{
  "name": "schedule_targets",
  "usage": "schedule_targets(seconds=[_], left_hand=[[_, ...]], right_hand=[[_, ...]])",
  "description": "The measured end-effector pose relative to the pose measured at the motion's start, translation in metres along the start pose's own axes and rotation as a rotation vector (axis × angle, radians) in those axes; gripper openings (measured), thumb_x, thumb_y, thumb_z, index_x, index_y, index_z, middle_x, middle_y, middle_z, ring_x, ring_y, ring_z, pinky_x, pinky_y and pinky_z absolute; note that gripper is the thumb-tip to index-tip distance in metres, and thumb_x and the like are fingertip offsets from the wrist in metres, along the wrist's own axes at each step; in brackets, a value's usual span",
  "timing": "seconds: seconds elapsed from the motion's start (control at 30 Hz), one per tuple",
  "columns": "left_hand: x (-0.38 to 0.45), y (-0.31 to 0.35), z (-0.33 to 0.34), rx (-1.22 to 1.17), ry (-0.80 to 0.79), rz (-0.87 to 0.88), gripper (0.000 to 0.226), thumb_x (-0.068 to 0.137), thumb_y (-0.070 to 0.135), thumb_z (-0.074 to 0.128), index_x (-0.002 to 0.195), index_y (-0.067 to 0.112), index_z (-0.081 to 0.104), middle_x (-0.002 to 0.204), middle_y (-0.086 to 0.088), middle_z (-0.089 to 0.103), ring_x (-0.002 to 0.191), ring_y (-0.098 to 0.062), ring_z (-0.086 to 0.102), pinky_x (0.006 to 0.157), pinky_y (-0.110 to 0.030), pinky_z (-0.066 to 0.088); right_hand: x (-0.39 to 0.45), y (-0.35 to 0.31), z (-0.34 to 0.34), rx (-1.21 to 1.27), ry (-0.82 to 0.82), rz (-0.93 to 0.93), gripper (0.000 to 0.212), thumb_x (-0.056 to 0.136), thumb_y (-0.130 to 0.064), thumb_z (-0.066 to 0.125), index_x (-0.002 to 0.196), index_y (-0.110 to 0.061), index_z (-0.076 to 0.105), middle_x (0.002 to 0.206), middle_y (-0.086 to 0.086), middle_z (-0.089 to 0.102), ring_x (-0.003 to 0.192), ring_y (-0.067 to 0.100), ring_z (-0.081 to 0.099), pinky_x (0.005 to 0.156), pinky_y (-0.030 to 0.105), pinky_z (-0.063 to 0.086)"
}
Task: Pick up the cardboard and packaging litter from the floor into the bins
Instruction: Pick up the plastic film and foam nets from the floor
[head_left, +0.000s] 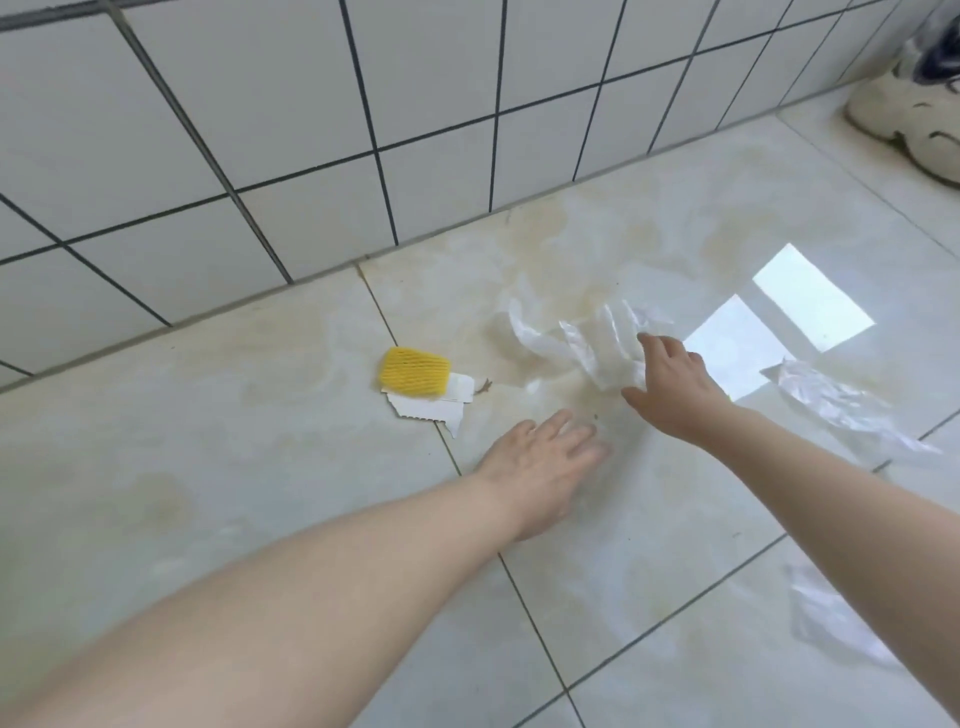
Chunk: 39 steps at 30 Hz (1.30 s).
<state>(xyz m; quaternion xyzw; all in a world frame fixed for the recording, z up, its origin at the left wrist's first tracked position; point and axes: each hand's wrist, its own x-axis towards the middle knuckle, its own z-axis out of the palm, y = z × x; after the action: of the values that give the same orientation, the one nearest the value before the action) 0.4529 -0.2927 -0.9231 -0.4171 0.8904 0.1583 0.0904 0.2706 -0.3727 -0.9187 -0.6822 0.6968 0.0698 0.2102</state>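
A crumpled sheet of clear plastic wrap (576, 340) lies on the glossy floor near the wall. My right hand (670, 382) reaches over its right edge with fingers spread and touches it. My left hand (540, 462) hovers flat and open just below the wrap, a little blurred. To the left lie a yellow foam net sleeve (414, 371) and a torn white cardboard piece (434, 408) under it. Another crumpled clear plastic piece (841, 402) lies to the right, and a third plastic piece (826, 613) shows under my right forearm.
A white tiled wall (311, 130) runs along the back. A pale sneaker (914, 114) stands at the top right corner. Bright window reflections (810, 296) shine on the floor tiles. No bin is in view.
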Motion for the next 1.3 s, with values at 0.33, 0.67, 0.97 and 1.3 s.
schedule_targets(seconds=[0.33, 0.67, 0.97, 1.3], left_hand=[[-0.014, -0.016, 0.04, -0.007, 0.058, -0.067, 0.063, 0.091, 0.034, 0.048, 0.148, 0.022, 0.023, 0.139, -0.002, 0.04, 0.139, -0.024, 0.025, 0.112, -0.039, 0.024], [-0.043, -0.031, 0.037, -0.01, 0.094, -0.126, 0.064, 0.066, -0.017, 0.04, 0.122, 0.013, 0.04, 0.122, -0.006, 0.037, 0.104, -0.027, 0.039, 0.08, -0.034, 0.037], [-0.039, -0.044, 0.022, 0.015, 0.126, -0.096, 0.048, 0.08, -0.015, 0.044, 0.124, 0.005, 0.045, 0.151, -0.009, 0.024, 0.131, -0.021, 0.034, 0.098, -0.032, 0.041], [0.022, -0.049, -0.004, -0.153, 0.32, -0.289, 0.013, 0.087, 0.016, 0.058, 0.094, 0.007, 0.064, 0.151, -0.006, 0.032, 0.14, -0.029, 0.02, 0.103, -0.043, 0.034]], right_hand=[[0.024, -0.007, 0.022, -0.084, -0.002, -0.071, 0.077, 0.093, -0.031, 0.051, 0.149, -0.011, 0.002, 0.137, 0.016, 0.033, 0.124, 0.04, 0.033, 0.096, 0.046, 0.04], [-0.019, 0.011, 0.04, -0.283, 0.006, -0.119, 0.045, 0.085, -0.004, 0.039, 0.128, -0.015, 0.032, 0.106, 0.008, 0.053, 0.104, 0.03, 0.046, 0.075, 0.034, 0.034], [-0.075, 0.035, 0.035, -0.27, -0.012, -0.343, 0.021, 0.093, -0.008, 0.04, 0.103, -0.011, 0.059, 0.108, 0.005, 0.045, 0.102, 0.024, 0.046, 0.077, 0.034, 0.047], [-0.115, 0.097, 0.029, 0.112, 0.132, -0.024, 0.023, 0.082, 0.004, 0.033, 0.094, -0.011, 0.046, 0.084, 0.006, 0.053, 0.081, 0.029, 0.049, 0.069, 0.043, 0.045]])
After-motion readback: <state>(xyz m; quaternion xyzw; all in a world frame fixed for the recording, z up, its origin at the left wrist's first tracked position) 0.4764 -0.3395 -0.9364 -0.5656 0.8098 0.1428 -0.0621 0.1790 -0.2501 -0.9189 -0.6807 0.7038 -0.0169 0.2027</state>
